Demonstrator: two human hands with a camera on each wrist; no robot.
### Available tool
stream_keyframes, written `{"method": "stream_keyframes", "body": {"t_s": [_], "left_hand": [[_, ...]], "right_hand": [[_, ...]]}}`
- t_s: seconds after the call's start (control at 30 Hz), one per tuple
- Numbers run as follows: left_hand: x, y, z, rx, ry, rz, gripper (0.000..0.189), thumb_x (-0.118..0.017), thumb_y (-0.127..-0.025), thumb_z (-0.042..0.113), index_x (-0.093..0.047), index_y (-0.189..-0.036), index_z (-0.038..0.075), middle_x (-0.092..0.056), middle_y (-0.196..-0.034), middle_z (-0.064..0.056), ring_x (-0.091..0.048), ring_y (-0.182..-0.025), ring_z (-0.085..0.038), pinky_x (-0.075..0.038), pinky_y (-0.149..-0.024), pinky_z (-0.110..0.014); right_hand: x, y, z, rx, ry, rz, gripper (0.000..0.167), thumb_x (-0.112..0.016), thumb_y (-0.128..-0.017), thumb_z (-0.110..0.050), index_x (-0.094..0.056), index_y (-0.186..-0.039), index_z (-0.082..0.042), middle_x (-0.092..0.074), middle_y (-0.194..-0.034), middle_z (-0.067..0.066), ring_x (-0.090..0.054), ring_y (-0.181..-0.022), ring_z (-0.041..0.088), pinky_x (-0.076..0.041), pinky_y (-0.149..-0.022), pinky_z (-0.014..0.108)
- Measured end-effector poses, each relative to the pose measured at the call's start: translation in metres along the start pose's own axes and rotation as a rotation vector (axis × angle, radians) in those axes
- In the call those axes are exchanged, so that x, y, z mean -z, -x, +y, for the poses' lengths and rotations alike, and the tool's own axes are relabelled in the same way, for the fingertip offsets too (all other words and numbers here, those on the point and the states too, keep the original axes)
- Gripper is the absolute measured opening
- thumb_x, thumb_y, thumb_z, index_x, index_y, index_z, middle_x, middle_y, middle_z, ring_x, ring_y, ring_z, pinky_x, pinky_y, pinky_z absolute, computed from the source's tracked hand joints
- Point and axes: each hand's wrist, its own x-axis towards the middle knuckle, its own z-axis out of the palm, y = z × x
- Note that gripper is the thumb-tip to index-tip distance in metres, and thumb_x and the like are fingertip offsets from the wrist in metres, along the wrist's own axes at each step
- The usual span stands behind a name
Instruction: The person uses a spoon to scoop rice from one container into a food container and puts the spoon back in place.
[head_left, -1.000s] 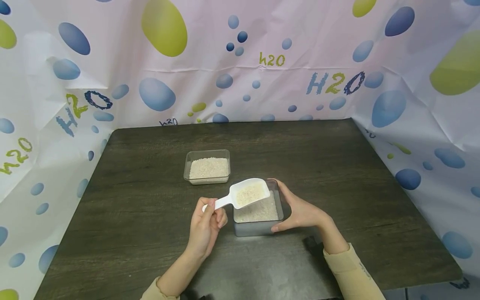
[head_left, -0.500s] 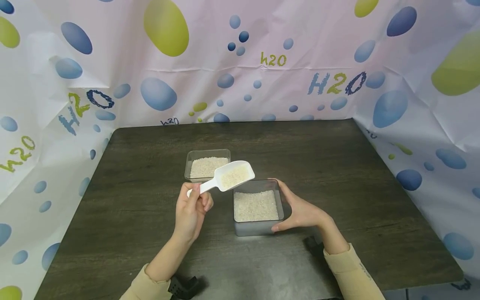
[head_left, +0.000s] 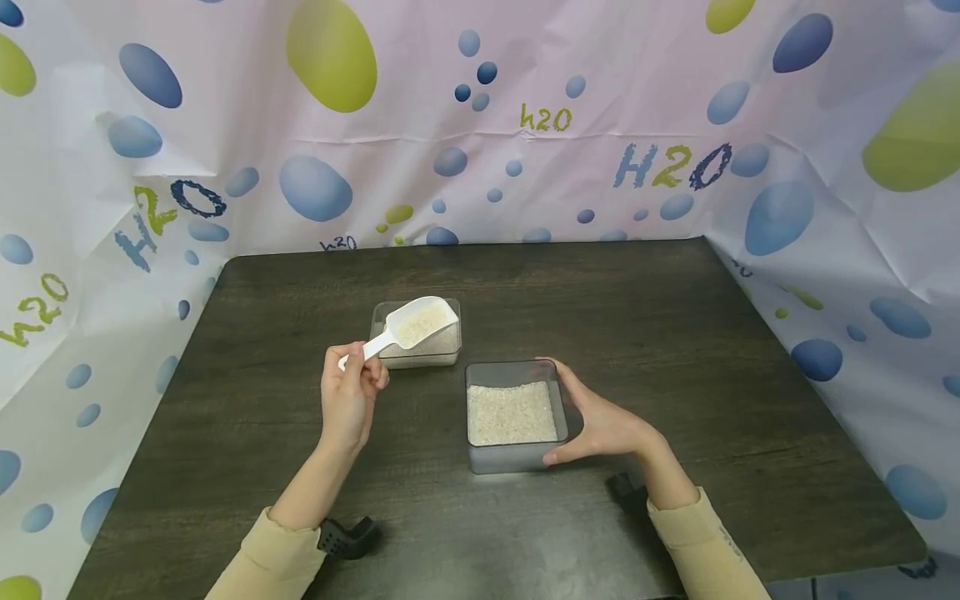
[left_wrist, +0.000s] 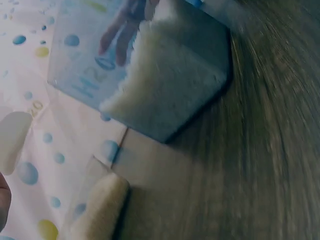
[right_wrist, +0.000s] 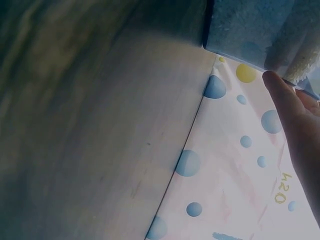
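Observation:
My left hand pinches the handle of a white scoop that carries a load of rice. The scoop's bowl is above the shallow clear container, which holds rice and is partly hidden behind it. A deeper grey see-through box, also with rice in it, stands nearer and to the right. My right hand grips that box's right side, thumb on the front and fingers at the back corner. In the left wrist view, the box looms large and part of the scoop shows at the left edge.
Both containers stand on a dark wooden table. A white sheet with blue and green spots hangs behind it and along both sides. A black strap device is on the left wrist.
My left hand has moved left and away from me, carrying the loaded scoop from above the grey box to above the shallow container. The right hand and the grey box have stayed in place.

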Motion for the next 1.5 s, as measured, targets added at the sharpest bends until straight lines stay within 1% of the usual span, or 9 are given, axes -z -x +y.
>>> {"method": "stream_keyframes", "body": {"t_s": [0.3,0.47,0.6,0.8,0.9,1.07,1.23,1.4,1.5], "left_hand": [[0.015,-0.011,-0.021,0.048,-0.104,0.127,0.01,-0.035,-0.106,0.01,-0.037,-0.097,0.01,-0.047,-0.064,0.0,-0.047,-0.056,-0.008,-0.041,-0.054,-0.018],[0.022,-0.019,-0.029,0.11,-0.174,0.156,0.008,-0.034,-0.106,0.01,-0.036,-0.099,0.01,-0.047,-0.063,0.001,-0.047,-0.056,-0.008,-0.041,-0.054,-0.019],[0.024,-0.025,-0.032,0.141,-0.241,0.147,0.007,-0.034,-0.107,0.01,-0.036,-0.099,0.01,-0.047,-0.064,0.002,-0.047,-0.057,-0.007,-0.041,-0.055,-0.019],[0.024,-0.034,-0.034,0.095,-0.37,0.095,0.009,-0.035,-0.105,0.005,-0.036,-0.097,0.008,-0.039,-0.062,0.001,-0.036,-0.052,-0.005,-0.033,-0.052,-0.018],[0.023,-0.039,-0.031,0.091,-0.522,0.066,0.006,-0.037,-0.105,0.006,-0.039,-0.1,0.003,-0.037,-0.062,0.002,-0.033,-0.052,-0.003,-0.03,-0.051,-0.018],[0.021,-0.05,-0.02,0.102,-0.816,0.018,0.016,-0.04,-0.105,0.012,-0.043,-0.108,-0.004,-0.045,-0.068,-0.001,-0.037,-0.053,-0.004,-0.032,-0.049,-0.021],[0.016,-0.063,-0.008,0.051,-1.041,-0.052,0.023,-0.044,-0.103,0.015,-0.049,-0.11,-0.006,-0.05,-0.074,-0.007,-0.041,-0.058,-0.012,-0.035,-0.053,-0.026],[0.011,-0.072,0.001,0.038,-1.122,-0.174,0.025,-0.043,-0.104,0.017,-0.049,-0.111,-0.007,-0.041,-0.059,-0.001,-0.036,-0.049,-0.011,-0.032,-0.045,-0.026],[0.007,-0.073,0.007,0.03,-1.154,-0.225,0.025,-0.042,-0.104,0.016,-0.048,-0.111,-0.007,-0.04,-0.057,0.001,-0.033,-0.045,-0.009,-0.031,-0.043,-0.025]], "right_hand": [[0.0,0.0,0.002,0.003,0.0,0.001,0.12,-0.086,-0.074,-0.025,0.002,-0.156,-0.023,0.006,-0.161,0.017,-0.002,-0.147,0.04,-0.021,-0.109,0.066],[0.001,0.0,0.002,0.007,-0.003,-0.003,0.121,-0.086,-0.075,-0.025,0.003,-0.156,-0.023,0.008,-0.161,0.017,0.0,-0.147,0.04,-0.02,-0.109,0.066],[0.001,-0.001,0.002,0.01,-0.002,0.001,0.121,-0.086,-0.075,-0.025,0.003,-0.156,-0.025,0.009,-0.161,0.016,0.0,-0.147,0.039,-0.02,-0.109,0.066],[0.001,-0.001,0.003,0.018,0.008,0.004,0.121,-0.087,-0.074,-0.025,0.002,-0.156,-0.023,0.006,-0.161,0.018,-0.002,-0.148,0.038,-0.02,-0.11,0.065],[0.001,-0.001,0.003,0.016,0.014,0.005,0.121,-0.087,-0.074,-0.026,0.002,-0.156,-0.023,0.005,-0.161,0.018,-0.002,-0.148,0.038,-0.02,-0.11,0.065],[0.001,-0.001,0.003,0.017,0.012,0.004,0.121,-0.087,-0.074,-0.025,0.002,-0.156,-0.023,0.006,-0.161,0.018,-0.002,-0.147,0.039,-0.02,-0.109,0.066],[0.002,-0.001,0.002,0.017,0.011,0.004,0.122,-0.087,-0.074,-0.025,0.003,-0.156,-0.022,0.007,-0.161,0.018,-0.001,-0.147,0.039,-0.02,-0.11,0.065],[0.002,-0.001,0.001,0.016,0.002,0.003,0.122,-0.087,-0.074,-0.025,0.003,-0.156,-0.022,0.007,-0.161,0.016,-0.002,-0.147,0.038,-0.02,-0.11,0.065],[0.001,-0.001,0.001,0.015,-0.001,0.004,0.122,-0.087,-0.074,-0.025,0.003,-0.156,-0.022,0.006,-0.162,0.014,-0.002,-0.148,0.038,-0.021,-0.109,0.065]]}}
